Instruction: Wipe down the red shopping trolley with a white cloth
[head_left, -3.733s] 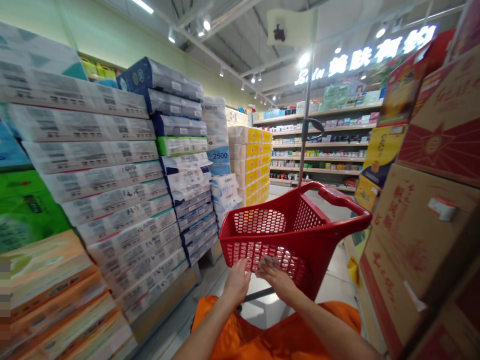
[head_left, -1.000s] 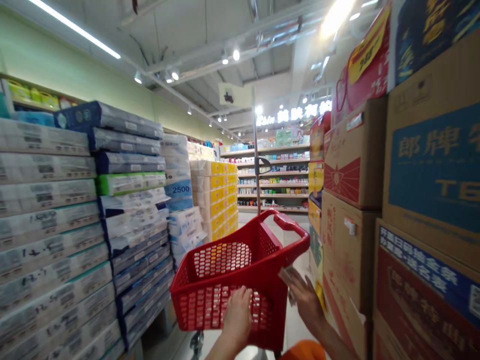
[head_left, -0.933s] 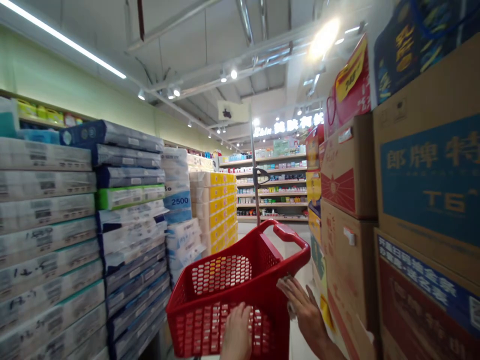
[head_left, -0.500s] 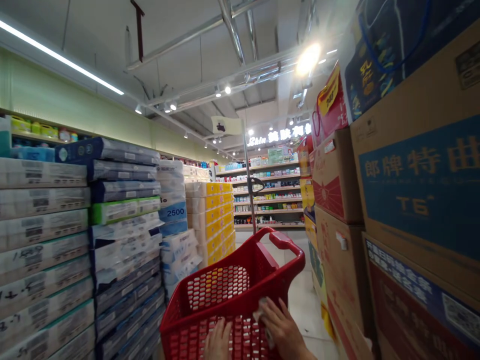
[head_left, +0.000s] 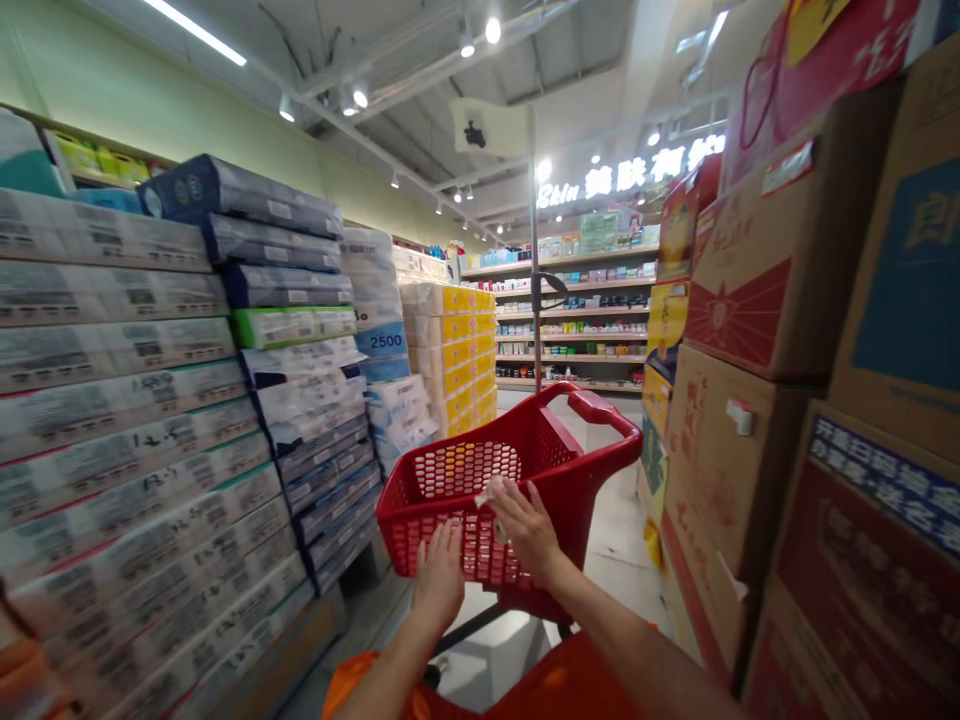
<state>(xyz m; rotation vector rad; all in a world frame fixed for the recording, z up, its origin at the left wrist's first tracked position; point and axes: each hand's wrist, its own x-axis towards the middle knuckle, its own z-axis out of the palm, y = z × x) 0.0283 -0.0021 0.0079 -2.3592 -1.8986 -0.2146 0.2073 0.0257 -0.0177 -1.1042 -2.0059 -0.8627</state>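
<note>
A red shopping cart point(head_left: 480, 557) with a perforated plastic basket stands in the aisle ahead of me. My left hand point(head_left: 439, 570) lies against the near side of the basket, with its fingers stretched out and nothing in it. At the upper rim of that same side, my right hand point(head_left: 529, 525) has a crumpled whitish cloth point(head_left: 491, 492) under its fingers, pressed to the plastic. The cloth shows past the fingertips and below the palm; the rest is covered by the hand. Nothing can be seen inside the visible part of the basket.
Stacked paper packs point(head_left: 135, 420) rise close on the left, with yellow-and-white packs point(head_left: 465, 330) beyond. Cardboard boxes point(head_left: 739, 450) line the right side. A thin pole point(head_left: 535, 240) with a small flag stands behind the cart. Stocked shelves point(head_left: 592, 337) cross the far end.
My view has tilted down, so the cart sits higher and further right, and its frame shows. The right hand with the cloth has moved left along the basket towards my left hand.
</note>
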